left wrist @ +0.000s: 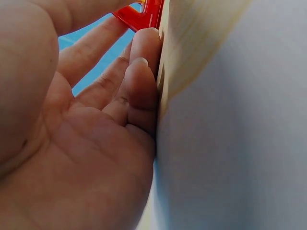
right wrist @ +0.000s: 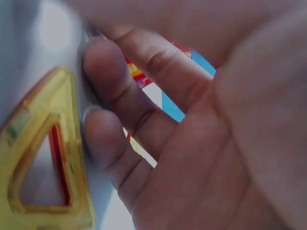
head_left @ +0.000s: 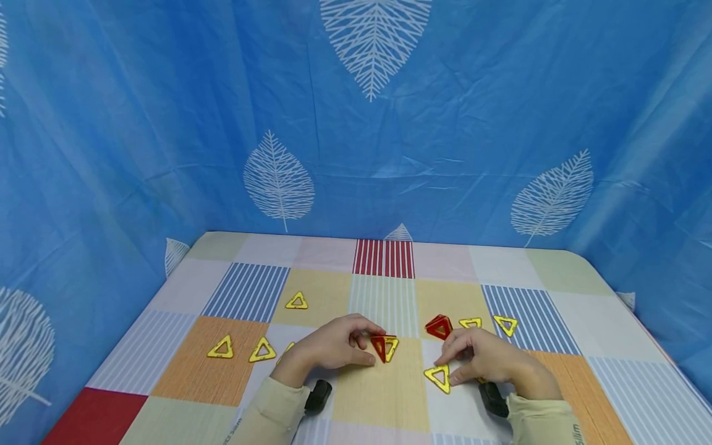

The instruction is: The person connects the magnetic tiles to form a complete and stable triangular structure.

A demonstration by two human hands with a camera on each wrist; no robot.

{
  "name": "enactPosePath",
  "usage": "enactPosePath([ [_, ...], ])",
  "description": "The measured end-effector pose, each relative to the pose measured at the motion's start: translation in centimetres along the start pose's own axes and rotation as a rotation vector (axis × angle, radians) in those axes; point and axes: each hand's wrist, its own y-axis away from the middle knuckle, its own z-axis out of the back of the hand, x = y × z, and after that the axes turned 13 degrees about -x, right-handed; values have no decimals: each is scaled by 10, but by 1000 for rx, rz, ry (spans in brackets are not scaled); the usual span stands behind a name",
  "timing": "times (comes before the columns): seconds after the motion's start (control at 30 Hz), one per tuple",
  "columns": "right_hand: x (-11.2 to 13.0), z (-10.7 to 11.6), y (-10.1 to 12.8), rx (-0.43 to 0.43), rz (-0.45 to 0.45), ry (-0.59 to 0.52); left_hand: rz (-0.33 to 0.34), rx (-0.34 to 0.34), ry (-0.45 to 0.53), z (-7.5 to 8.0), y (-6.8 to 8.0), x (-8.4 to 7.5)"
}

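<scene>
Nearest the camera, 2 sleeved forearms reach onto the patchwork tablecloth (head_left: 384,395). Left hand (head_left: 332,346) pinches, between curled fingers (left wrist: 139,81) and thumb, a joined red-and-yellow triangle pair (head_left: 385,347) standing upright at its 3 o'clock. Right hand (head_left: 485,360) rests with curled fingers (right wrist: 110,76) touching a flat yellow triangle (head_left: 438,377) at its 9 o'clock; whether it grips it cannot be told. Red triangle cluster (head_left: 439,326) sits at 12 o'clock of that hand. 3 yellow triangles (head_left: 261,351) lie at 9 o'clock.
</scene>
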Motion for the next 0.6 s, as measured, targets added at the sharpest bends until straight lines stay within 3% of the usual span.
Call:
enactPosePath([
  [0.17, 1, -2, 0, -20, -22, 21, 9, -1, 0, 0, 0, 0],
  [0.4, 9, -4, -3, -35, -56, -54, 6, 1, -5, 0, 0, 0],
  [0.6, 15, -9, -10, -125, -73, 0, 0, -2, -29, 1, 1, -3],
])
